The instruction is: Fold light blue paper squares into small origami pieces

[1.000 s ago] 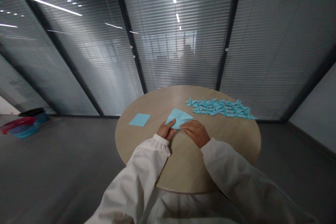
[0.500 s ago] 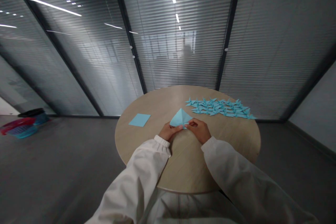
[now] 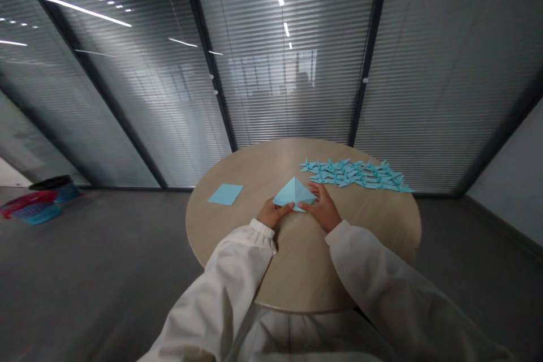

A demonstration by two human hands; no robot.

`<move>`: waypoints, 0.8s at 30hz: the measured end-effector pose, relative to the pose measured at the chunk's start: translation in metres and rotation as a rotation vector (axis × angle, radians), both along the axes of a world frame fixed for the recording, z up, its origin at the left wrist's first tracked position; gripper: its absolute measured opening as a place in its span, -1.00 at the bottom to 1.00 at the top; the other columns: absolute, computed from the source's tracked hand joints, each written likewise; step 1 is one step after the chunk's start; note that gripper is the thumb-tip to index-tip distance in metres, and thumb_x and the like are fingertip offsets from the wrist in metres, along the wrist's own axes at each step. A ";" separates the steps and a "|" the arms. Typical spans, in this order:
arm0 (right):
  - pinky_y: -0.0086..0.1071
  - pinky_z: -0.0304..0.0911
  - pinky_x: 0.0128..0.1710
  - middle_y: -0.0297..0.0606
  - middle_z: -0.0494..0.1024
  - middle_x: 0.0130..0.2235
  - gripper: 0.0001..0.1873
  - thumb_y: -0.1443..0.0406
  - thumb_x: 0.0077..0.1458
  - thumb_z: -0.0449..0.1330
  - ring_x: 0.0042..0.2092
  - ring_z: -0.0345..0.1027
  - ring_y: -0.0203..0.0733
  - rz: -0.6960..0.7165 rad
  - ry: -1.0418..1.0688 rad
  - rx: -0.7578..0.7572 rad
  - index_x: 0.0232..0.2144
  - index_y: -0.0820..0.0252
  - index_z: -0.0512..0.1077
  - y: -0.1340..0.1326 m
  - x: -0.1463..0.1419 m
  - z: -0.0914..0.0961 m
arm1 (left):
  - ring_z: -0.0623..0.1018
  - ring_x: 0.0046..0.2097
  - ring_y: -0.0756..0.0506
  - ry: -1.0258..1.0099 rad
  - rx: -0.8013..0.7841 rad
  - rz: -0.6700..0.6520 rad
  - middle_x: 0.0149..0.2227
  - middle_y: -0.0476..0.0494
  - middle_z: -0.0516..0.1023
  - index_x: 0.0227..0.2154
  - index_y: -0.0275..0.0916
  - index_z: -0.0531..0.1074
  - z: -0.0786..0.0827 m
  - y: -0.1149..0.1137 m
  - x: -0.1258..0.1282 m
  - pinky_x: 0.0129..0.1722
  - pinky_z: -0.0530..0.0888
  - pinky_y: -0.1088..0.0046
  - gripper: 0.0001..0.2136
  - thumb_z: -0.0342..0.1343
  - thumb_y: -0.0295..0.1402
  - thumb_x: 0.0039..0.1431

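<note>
A light blue sheet of origami paper (image 3: 294,191), creased down its middle and partly folded, is between my two hands over the table. My left hand (image 3: 272,213) grips its left side, thumb on top near the lower edge. On the right side my right hand (image 3: 323,207) holds it, thumb pressed near the bottom and fingers at the right corner. To the left lies a flat blue square of paper (image 3: 225,194). Folded blue paper cranes (image 3: 352,173) sit in rows beyond my right hand.
The round wooden table (image 3: 305,271) has its near edge at my lap. Behind it stands a glass partition (image 3: 292,107) with blinds. A red and blue basin (image 3: 34,207) and a dark-rimmed blue one (image 3: 59,186) are on the floor at far left.
My right hand's fingers have moved outward to the paper's right corner, and the right side of the paper now lies spread wider. My left hand has hardly moved.
</note>
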State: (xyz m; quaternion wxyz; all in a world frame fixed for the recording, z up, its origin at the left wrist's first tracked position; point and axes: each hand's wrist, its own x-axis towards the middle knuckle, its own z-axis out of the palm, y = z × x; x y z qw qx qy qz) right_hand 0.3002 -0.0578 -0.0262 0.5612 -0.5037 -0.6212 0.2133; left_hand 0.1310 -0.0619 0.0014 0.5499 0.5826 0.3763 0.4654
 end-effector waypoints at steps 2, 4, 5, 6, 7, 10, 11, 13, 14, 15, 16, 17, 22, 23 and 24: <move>-0.33 0.29 -0.28 -0.28 0.48 -0.26 -0.52 0.17 -0.23 0.29 -0.25 0.36 -0.18 0.108 0.025 -0.081 -0.18 0.12 0.34 0.000 0.001 -0.001 | 0.42 -0.51 0.00 -0.001 -0.001 0.012 -0.53 -0.07 0.50 -0.50 -0.36 0.42 -0.001 0.000 0.000 -0.47 0.37 0.49 -0.63 0.31 -0.16 -0.31; -0.36 0.29 -0.33 -0.34 0.51 -0.35 -0.62 0.16 -0.20 0.28 -0.33 0.37 -0.21 0.161 0.045 -0.140 -0.27 0.12 0.38 -0.001 0.001 -0.001 | 0.40 -0.54 0.03 0.011 0.017 0.042 -0.57 -0.03 0.47 -0.54 -0.36 0.40 -0.001 0.001 0.000 -0.50 0.36 0.52 -0.64 0.32 -0.18 -0.32; -0.37 0.29 -0.35 -0.35 0.51 -0.36 -0.64 0.15 -0.21 0.28 -0.35 0.37 -0.22 0.164 0.057 -0.151 -0.29 0.13 0.38 -0.001 0.001 -0.001 | 0.38 -0.56 0.05 0.017 0.028 0.059 -0.60 -0.01 0.45 -0.56 -0.36 0.39 -0.001 0.002 -0.001 -0.52 0.35 0.54 -0.65 0.33 -0.20 -0.33; -0.37 0.29 -0.36 -0.36 0.51 -0.37 -0.64 0.15 -0.21 0.28 -0.36 0.37 -0.22 0.162 0.071 -0.154 -0.31 0.14 0.38 -0.001 0.001 0.000 | 0.37 -0.57 0.06 0.016 0.033 0.074 -0.62 0.02 0.43 -0.56 -0.36 0.38 -0.001 0.003 -0.001 -0.54 0.35 0.56 -0.65 0.34 -0.22 -0.34; -0.38 0.29 -0.36 -0.36 0.52 -0.37 -0.63 0.15 -0.22 0.28 -0.36 0.37 -0.23 0.160 0.085 -0.153 -0.31 0.15 0.38 -0.002 0.001 0.001 | 0.37 -0.58 0.07 0.009 0.031 0.085 -0.63 0.03 0.42 -0.55 -0.36 0.38 -0.001 0.004 -0.001 -0.54 0.35 0.57 -0.65 0.35 -0.23 -0.36; -0.38 0.29 -0.38 -0.33 0.53 -0.34 -0.58 0.15 -0.25 0.30 -0.37 0.38 -0.23 0.173 0.127 -0.156 -0.28 0.18 0.36 -0.003 0.000 0.004 | 0.40 -0.57 0.06 -0.057 -0.002 0.100 -0.63 0.05 0.42 -0.47 -0.36 0.39 0.000 0.005 -0.002 -0.51 0.42 0.54 -0.59 0.38 -0.26 -0.42; -0.38 0.30 -0.38 -0.31 0.54 -0.33 -0.55 0.16 -0.26 0.31 -0.37 0.39 -0.22 0.181 0.140 -0.162 -0.27 0.18 0.35 -0.004 -0.001 0.005 | 0.41 -0.56 0.05 -0.083 -0.014 0.106 -0.63 0.07 0.41 -0.45 -0.36 0.39 0.000 0.006 -0.002 -0.49 0.44 0.52 -0.57 0.39 -0.27 -0.44; -0.37 0.30 -0.37 -0.29 0.54 -0.31 -0.51 0.17 -0.28 0.32 -0.36 0.41 -0.21 0.194 0.159 -0.182 -0.24 0.18 0.34 -0.005 -0.001 0.008 | 0.40 -0.58 0.06 -0.116 -0.028 0.121 -0.66 0.11 0.37 -0.47 -0.35 0.38 -0.001 0.006 -0.001 -0.46 0.47 0.49 -0.57 0.40 -0.28 -0.47; -0.37 0.31 -0.37 -0.27 0.54 -0.31 -0.49 0.17 -0.29 0.33 -0.36 0.41 -0.20 0.202 0.167 -0.196 -0.23 0.18 0.33 -0.006 -0.002 0.009 | 0.39 -0.59 0.06 -0.125 -0.030 0.129 -0.68 0.13 0.34 -0.50 -0.35 0.37 -0.001 0.005 -0.001 -0.46 0.48 0.49 -0.58 0.40 -0.29 -0.47; -0.36 0.31 -0.37 -0.26 0.54 -0.30 -0.48 0.17 -0.30 0.33 -0.35 0.42 -0.19 0.211 0.177 -0.213 -0.22 0.18 0.32 -0.006 -0.002 0.010 | 0.38 -0.60 0.07 -0.127 -0.030 0.134 -0.69 0.14 0.32 -0.53 -0.34 0.36 -0.001 0.005 -0.001 -0.46 0.48 0.48 -0.59 0.40 -0.29 -0.48; -0.35 0.31 -0.36 -0.25 0.55 -0.30 -0.46 0.18 -0.31 0.34 -0.34 0.42 -0.18 0.220 0.189 -0.231 -0.21 0.19 0.32 -0.007 -0.002 0.011 | 0.37 -0.61 0.07 -0.125 -0.029 0.138 -0.71 0.15 0.30 -0.55 -0.33 0.35 0.000 0.005 -0.001 -0.47 0.48 0.48 -0.60 0.40 -0.30 -0.48; -0.35 0.32 -0.36 -0.23 0.55 -0.31 -0.44 0.18 -0.33 0.34 -0.34 0.43 -0.18 0.228 0.202 -0.248 -0.21 0.20 0.32 -0.007 -0.002 0.012 | 0.37 -0.61 0.07 -0.121 -0.026 0.140 -0.72 0.16 0.29 -0.56 -0.33 0.35 0.000 0.004 0.000 -0.47 0.48 0.48 -0.61 0.40 -0.30 -0.47; -0.36 0.29 -0.38 -0.23 0.55 -0.38 -0.52 0.16 -0.34 0.34 -0.38 0.40 -0.18 0.286 0.222 -0.311 -0.32 0.29 0.41 -0.007 0.001 0.012 | 0.46 -0.55 0.00 -0.096 -0.028 0.119 -0.66 0.07 0.42 -0.51 -0.35 0.40 0.002 0.004 -0.001 -0.42 0.48 0.43 -0.61 0.39 -0.29 -0.47; -0.36 0.29 -0.38 -0.24 0.54 -0.39 -0.55 0.15 -0.33 0.34 -0.39 0.40 -0.18 0.308 0.217 -0.319 -0.35 0.31 0.44 -0.007 0.002 0.011 | 0.48 -0.53 -0.02 -0.098 -0.030 0.107 -0.63 0.03 0.46 -0.49 -0.35 0.41 0.002 0.003 -0.001 -0.40 0.48 0.41 -0.60 0.39 -0.29 -0.47; -0.36 0.28 -0.38 -0.24 0.54 -0.40 -0.56 0.14 -0.33 0.33 -0.39 0.39 -0.18 0.326 0.212 -0.325 -0.36 0.32 0.47 -0.007 0.003 0.010 | 0.50 -0.50 -0.04 -0.102 -0.030 0.096 -0.59 0.00 0.49 -0.46 -0.36 0.42 0.002 0.003 -0.001 -0.37 0.48 0.39 -0.58 0.39 -0.29 -0.47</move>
